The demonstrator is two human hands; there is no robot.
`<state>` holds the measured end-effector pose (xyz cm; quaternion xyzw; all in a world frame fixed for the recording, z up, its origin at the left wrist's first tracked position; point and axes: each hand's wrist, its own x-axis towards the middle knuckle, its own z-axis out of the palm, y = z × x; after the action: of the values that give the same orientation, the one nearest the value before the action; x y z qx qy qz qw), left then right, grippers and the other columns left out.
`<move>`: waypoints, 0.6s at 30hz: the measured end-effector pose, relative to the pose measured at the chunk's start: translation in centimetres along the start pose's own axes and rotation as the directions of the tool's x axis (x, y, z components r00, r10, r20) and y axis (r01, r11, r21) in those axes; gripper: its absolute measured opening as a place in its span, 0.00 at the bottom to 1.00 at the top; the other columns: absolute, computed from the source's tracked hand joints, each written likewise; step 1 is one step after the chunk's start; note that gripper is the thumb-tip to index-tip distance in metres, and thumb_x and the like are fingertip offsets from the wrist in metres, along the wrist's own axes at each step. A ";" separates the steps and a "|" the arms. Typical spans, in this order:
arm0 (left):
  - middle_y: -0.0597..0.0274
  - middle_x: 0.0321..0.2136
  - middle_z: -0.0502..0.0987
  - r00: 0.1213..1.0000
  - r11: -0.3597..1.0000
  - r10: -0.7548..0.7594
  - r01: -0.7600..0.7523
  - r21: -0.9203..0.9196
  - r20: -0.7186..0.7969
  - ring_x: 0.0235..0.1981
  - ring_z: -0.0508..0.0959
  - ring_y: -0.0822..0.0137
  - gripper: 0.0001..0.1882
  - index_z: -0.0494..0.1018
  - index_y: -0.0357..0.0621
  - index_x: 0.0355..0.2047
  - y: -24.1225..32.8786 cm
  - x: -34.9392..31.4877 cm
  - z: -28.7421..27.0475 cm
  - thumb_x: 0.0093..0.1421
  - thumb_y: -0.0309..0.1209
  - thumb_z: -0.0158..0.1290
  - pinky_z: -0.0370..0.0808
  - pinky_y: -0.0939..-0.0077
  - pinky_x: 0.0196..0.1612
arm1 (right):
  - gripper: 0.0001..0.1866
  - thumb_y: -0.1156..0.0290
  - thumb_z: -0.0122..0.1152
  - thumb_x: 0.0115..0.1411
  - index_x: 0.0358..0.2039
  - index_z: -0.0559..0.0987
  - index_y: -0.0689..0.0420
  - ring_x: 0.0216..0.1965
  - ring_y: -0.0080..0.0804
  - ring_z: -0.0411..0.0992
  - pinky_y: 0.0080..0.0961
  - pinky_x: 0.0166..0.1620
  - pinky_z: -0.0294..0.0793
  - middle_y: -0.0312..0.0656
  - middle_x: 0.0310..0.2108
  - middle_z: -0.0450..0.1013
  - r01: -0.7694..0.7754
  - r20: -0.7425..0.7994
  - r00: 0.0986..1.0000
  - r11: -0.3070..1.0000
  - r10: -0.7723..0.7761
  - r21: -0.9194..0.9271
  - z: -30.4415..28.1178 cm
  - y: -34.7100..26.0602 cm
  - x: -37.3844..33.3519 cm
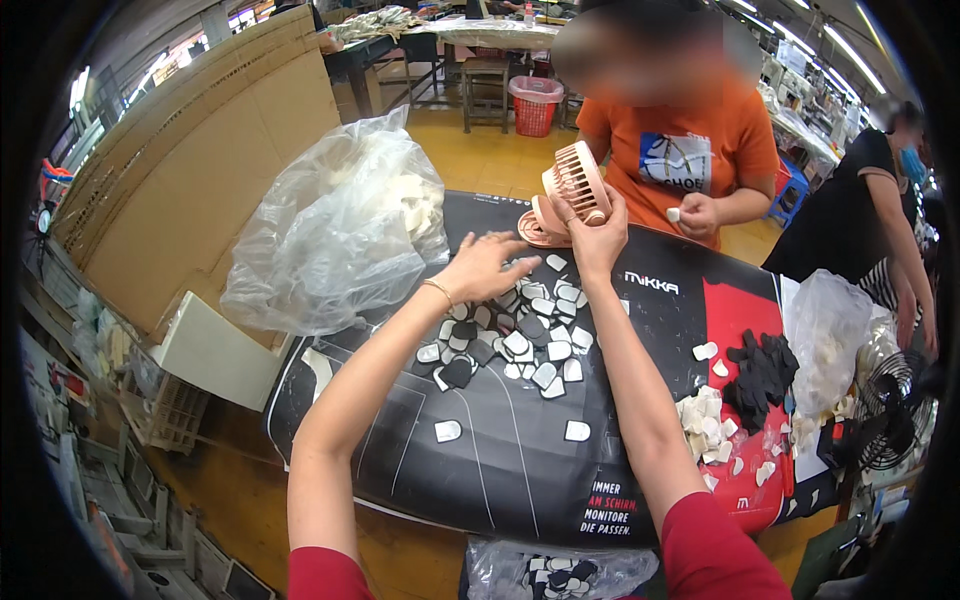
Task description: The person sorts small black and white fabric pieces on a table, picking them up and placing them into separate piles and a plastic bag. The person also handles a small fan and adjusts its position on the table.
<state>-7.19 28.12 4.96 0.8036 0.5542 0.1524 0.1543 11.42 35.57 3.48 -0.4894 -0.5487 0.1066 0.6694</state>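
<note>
A small pink desk fan (575,178) stands at the far edge of the black-topped table. My right hand (598,232) is closed around its neck, below the caged head. My left hand (487,266) hovers just left of the fan's round base, fingers spread and holding nothing. Under and in front of both hands lies a loose pile of small rounded pads (540,330), white on one face and black on the other. Two single pads, a left one (447,430) and a right one (577,430), lie apart on the near side.
A clear plastic bag (340,220) of pale pieces sits at the left, before a large cardboard sheet (220,160). Black pieces (762,380) and cream scraps (703,425) lie at the right, near a black fan (890,410). Across the table, a person in orange (690,150) holds a pale piece.
</note>
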 end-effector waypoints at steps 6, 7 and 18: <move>0.38 0.65 0.58 0.987 0.953 -0.162 0.155 -0.260 -0.004 0.68 0.56 0.47 0.42 0.64 0.38 0.63 -2.9 -2.4 0.3 0.64 0.63 0.41 0.49 0.52 0.70 | 0.54 0.47 0.81 0.37 0.59 0.67 0.62 0.58 0.51 0.67 0.40 0.59 0.66 0.56 0.56 0.68 -0.080 0.177 0.982 0.995 0.069 0.057 -1.7 -0.7 0.1; 0.38 0.66 0.57 0.987 0.966 -0.157 0.147 -0.214 -0.033 0.69 0.55 0.47 0.44 0.62 0.39 0.64 -3.0 -3.1 0.7 0.63 0.64 0.41 0.47 0.52 0.70 | 0.58 0.44 0.80 0.36 0.62 0.63 0.62 0.60 0.52 0.64 0.41 0.61 0.64 0.57 0.59 0.65 -0.074 0.167 0.982 0.995 0.084 -0.063 -2.3 -0.7 0.0; 0.41 0.63 0.63 0.931 0.882 -0.240 0.092 -0.461 -0.273 0.66 0.59 0.48 0.39 0.65 0.39 0.62 -0.7 -4.2 4.8 0.67 0.61 0.38 0.51 0.59 0.69 | 0.80 0.27 0.73 0.28 0.71 0.42 0.60 0.71 0.60 0.43 0.58 0.68 0.42 0.67 0.69 0.45 0.206 0.790 0.602 0.933 0.117 -0.295 -10.9 -1.4 -7.9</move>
<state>-7.20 24.02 0.05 0.6605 0.5906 0.3891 0.2521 17.03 23.59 0.46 -0.4891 -0.8106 0.1949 0.2565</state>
